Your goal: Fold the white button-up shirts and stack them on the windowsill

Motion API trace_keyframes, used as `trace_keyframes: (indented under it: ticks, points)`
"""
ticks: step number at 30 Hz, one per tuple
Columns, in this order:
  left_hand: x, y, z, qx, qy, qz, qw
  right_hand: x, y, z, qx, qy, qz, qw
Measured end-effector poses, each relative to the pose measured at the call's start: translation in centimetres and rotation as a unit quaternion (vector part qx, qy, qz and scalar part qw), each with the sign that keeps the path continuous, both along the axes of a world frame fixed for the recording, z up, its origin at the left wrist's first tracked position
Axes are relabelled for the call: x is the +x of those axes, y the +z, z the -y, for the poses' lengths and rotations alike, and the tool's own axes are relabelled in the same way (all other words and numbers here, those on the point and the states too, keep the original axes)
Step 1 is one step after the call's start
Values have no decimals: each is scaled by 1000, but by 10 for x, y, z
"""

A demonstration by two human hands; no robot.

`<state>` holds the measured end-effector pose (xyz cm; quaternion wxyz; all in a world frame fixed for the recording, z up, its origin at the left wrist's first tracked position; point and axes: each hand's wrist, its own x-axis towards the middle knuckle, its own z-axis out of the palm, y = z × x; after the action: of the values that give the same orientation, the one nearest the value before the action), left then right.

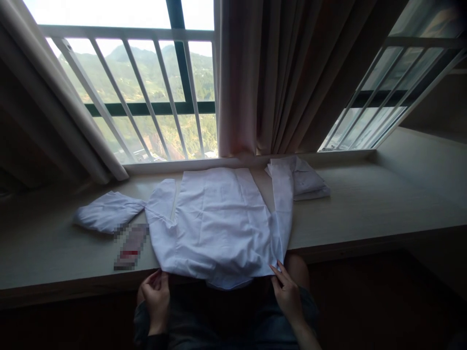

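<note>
Now a white cotton shirt (219, 223) lies flat on the pale wooden window ledge (365, 204), its near hem hanging over the edge. Left hand (156, 297) pinches the near-left hem corner; right hand (286, 289) pinches the near-right corner at the folded sleeve strip. A folded white garment (306, 182) sits far right, a crumpled white cloth (105, 211) left, a blurred card (130, 245) beside it.

White shirt (219, 218) spread flat on the ledge, near edge overhanging, sleeves folded
</note>
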<state>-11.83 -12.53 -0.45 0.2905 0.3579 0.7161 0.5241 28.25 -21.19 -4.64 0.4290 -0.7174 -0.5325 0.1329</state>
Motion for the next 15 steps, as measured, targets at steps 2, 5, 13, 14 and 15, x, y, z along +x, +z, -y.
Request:
trace_keyframes:
  ticks: [2,5,13,14,15]
  points:
    - [13,-2,6,-13,8,185,983,0,3,-2,-2,-4,-19,1000]
    - [29,-2,14,-30,-40,355,934,3,1,-6,-6,-4,-53,999]
    - [43,15,23,-136,-121,432,883,16,-30,-11,55,-103,-319,941]
    - [43,17,22,-131,-120,458,871,18,-30,-13,71,-141,-319,934]
    - [42,20,22,-123,-110,488,857,21,-29,-17,84,-177,-315,928]
